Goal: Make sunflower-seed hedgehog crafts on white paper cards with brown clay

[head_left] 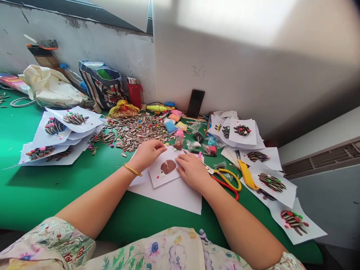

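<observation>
A small white card [161, 180] bearing a flat brown clay shape [168, 167] lies on larger white sheets [180, 198] in front of me. Small pink and white bits mark the lower left of the brown shape. My left hand [149, 153] is at the card's upper left, thumb and index finger pinched together; what they hold is too small to tell. On the card's right edge rests my right hand [192, 168], palm down with fingers spread. Beyond both hands spreads a heap of striped sunflower seeds [137, 129].
Decorated cards are stacked at the left [67, 137] and right [243, 133]. Scissors [227, 182] and a yellow cutter [246, 174] lie right of my right hand. Clay packets [181, 125], a phone [196, 103], a red bottle [134, 93] and bags [102, 86] line the back.
</observation>
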Demonstrator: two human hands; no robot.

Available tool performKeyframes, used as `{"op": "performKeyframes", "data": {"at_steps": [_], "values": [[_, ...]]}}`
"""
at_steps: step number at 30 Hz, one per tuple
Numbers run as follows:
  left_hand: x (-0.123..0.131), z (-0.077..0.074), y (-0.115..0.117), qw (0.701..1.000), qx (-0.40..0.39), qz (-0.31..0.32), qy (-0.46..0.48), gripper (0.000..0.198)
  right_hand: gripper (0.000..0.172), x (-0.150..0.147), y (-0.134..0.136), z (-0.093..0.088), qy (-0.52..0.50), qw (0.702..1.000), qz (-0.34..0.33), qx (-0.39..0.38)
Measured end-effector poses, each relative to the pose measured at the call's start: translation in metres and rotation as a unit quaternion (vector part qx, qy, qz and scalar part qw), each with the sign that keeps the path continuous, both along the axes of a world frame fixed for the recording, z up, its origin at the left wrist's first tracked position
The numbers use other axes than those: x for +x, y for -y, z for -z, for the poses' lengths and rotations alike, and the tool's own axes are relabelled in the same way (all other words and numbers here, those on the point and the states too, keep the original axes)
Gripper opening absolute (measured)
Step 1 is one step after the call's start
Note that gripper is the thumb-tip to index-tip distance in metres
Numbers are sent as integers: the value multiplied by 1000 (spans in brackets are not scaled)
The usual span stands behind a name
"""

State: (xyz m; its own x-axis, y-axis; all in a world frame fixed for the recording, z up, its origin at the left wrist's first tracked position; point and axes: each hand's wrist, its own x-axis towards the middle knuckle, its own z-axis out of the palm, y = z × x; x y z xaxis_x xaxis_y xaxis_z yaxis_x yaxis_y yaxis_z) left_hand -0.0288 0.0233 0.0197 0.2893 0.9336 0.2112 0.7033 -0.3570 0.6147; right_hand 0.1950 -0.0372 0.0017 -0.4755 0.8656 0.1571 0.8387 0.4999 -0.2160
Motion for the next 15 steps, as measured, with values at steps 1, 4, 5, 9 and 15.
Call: {"op": "performKeyframes", "data": {"at_steps": [1, 4, 5, 9, 15], "values": [[0, 2, 1, 1000, -2, -1, 8, 25, 33, -1, 0, 1, -2, 1000, -7, -5], [-1, 7, 3, 1000, 0, 10, 6, 31, 35, -4, -1, 5, -7, 1000, -11, -8], [-2, 7, 4, 1000, 3, 16, -1, 34, 35, -4, -2, 7, -9, 1000, -11, -7], [-4, 10, 5, 999, 13, 36, -28, 38, 38, -6, -5, 14, -11, 1000, -11, -6], [-6, 20, 5, 997, 22, 75, 23, 9, 39, -7, -7, 17, -31, 999, -11, 5]]}}
